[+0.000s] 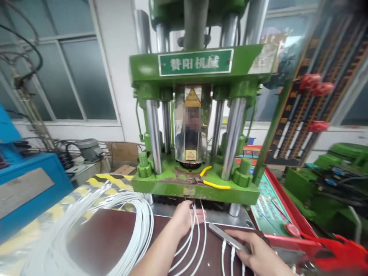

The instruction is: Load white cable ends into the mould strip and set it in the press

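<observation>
My left hand (184,218) reaches to the front edge of the green press (201,193). Its fingers are stretched out behind thin white cables (198,234), which run up under the press; no firm grip on them shows. My right hand (253,249) is closed on the end of a flat metal bar (227,237), which slants up to the left above the brown work surface. White cable ends (232,255) hang below this bar, and their joint with it is partly hidden. Yellow-handled pliers (214,184) lie on the press base between the columns.
A big coil of white cable (143,218) lies on the brown surface (103,237) at left. A red-edged control panel (273,207) with buttons stands to the right. Blue machinery (37,188) is at far left, and green machinery (324,184) at far right.
</observation>
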`<state>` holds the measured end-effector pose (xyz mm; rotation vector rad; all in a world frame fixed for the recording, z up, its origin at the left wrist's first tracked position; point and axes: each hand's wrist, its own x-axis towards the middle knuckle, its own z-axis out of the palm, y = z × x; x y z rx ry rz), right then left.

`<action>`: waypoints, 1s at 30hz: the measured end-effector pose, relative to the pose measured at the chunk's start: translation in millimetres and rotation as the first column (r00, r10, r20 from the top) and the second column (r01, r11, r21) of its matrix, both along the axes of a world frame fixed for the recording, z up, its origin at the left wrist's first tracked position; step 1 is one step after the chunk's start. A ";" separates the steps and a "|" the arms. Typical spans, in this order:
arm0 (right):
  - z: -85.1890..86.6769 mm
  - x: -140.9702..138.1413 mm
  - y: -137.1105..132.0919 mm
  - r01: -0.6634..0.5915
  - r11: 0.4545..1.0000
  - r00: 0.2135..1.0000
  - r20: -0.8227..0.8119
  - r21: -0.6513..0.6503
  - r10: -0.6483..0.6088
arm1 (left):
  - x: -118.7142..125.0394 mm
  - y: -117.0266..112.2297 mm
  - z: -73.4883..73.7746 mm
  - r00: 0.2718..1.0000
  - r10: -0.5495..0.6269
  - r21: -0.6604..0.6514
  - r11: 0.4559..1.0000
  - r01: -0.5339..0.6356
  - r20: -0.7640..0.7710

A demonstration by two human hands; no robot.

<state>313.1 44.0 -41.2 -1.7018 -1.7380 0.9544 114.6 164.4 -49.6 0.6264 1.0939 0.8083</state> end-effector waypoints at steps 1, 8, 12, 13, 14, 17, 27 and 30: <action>-7.3 -0.9 2.5 0.000 1.000 0.997 0.075 0.019 -0.001 | 3.2 4.8 0.1 0.996 -0.048 -0.034 0.998 0.050 0.071; -23.8 -28.0 16.7 -0.053 0.988 0.906 0.422 0.144 -0.013 | -20.7 -5.1 12.3 0.958 -0.136 -0.065 0.985 0.157 0.252; -7.9 -60.8 19.1 -0.135 0.977 0.895 0.442 0.165 0.049 | -29.5 -10.5 11.9 0.958 -0.167 -0.079 0.979 0.190 0.232; -5.9 -66.7 19.7 -0.158 0.972 0.895 0.441 0.173 0.067 | -26.5 -9.6 11.6 0.957 -0.175 -0.083 0.976 0.199 0.232; -5.2 -71.1 20.3 -0.174 0.969 0.894 0.440 0.178 0.080 | -22.2 -7.9 11.3 0.955 -0.180 -0.084 0.975 0.204 0.236; -9.1 -75.0 21.8 -0.182 0.967 0.893 0.442 0.178 0.087 | -9.2 -0.9 9.9 0.951 -0.173 -0.080 0.977 0.199 0.256; -7.7 -39.4 27.4 0.013 0.958 0.976 0.206 0.286 -0.075 | -16.7 -0.3 0.4 0.953 -0.112 -0.028 0.992 0.124 0.283; -12.9 -24.9 30.6 0.136 0.959 0.974 0.143 0.248 -0.175 | -14.2 -0.7 1.6 0.961 -0.100 -0.030 0.993 0.111 0.257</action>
